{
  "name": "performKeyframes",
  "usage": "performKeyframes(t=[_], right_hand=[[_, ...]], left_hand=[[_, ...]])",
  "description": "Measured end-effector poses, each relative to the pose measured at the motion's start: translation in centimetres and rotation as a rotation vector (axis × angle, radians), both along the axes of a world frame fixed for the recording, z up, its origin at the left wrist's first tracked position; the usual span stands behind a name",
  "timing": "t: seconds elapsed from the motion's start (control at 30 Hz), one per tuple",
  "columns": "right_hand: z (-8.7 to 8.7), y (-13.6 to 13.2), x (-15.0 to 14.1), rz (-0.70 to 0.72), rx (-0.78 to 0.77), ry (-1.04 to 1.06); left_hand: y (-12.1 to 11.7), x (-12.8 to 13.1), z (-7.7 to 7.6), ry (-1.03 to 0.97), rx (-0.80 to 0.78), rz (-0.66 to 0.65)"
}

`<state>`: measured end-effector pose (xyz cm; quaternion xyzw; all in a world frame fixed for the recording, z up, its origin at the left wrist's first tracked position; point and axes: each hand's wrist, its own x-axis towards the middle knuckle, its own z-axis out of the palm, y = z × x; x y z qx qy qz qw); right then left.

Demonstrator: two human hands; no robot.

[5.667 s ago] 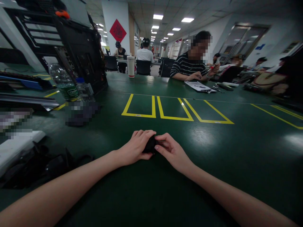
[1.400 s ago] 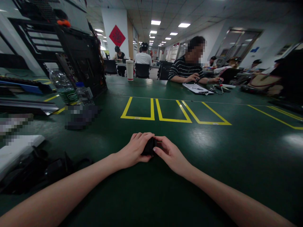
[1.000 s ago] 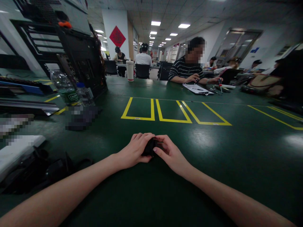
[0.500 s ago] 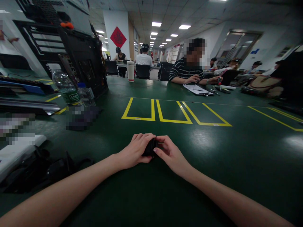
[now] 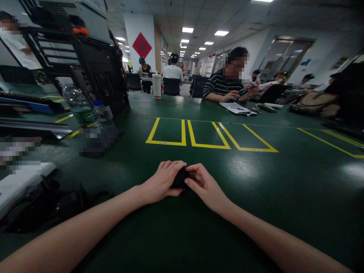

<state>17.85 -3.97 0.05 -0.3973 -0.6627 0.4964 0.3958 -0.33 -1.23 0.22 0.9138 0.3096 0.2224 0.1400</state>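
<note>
Green desk (image 5: pixel 176 235) in an office lit by ceiling panels, with three yellow tape outlines (image 5: pixel 210 146) across its middle. Nearer the wearer, centrally, lies a small black object (image 5: pixel 179 180), mostly covered by the hands. The left hand (image 5: pixel 159 182) is curled around it, fingers over the top and thumb low. The right hand (image 5: pixel 209 187) is half open, its thumb and fingertips at the object's right side; whether it grips cannot be told. At left stand two clear bottles (image 5: pixel 82 112); beyond, a striped-sleeved person (image 5: pixel 222 84) sits by a clipboard (image 5: pixel 234 108).
</note>
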Motion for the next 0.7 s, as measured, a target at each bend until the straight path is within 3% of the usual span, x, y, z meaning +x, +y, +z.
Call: performKeyframes(t=[0.27, 0.7], right_hand=[[0.04, -0.30, 0.02, 0.048, 0.023, -0.008], [-0.14, -0.81, -0.02, -0.041, 0.196, -0.121]], left_hand=[[0.06, 0.11, -0.23, 0.009, 0.005, -0.005], [-0.12, -0.03, 0.31, 0.010, -0.027, -0.017]])
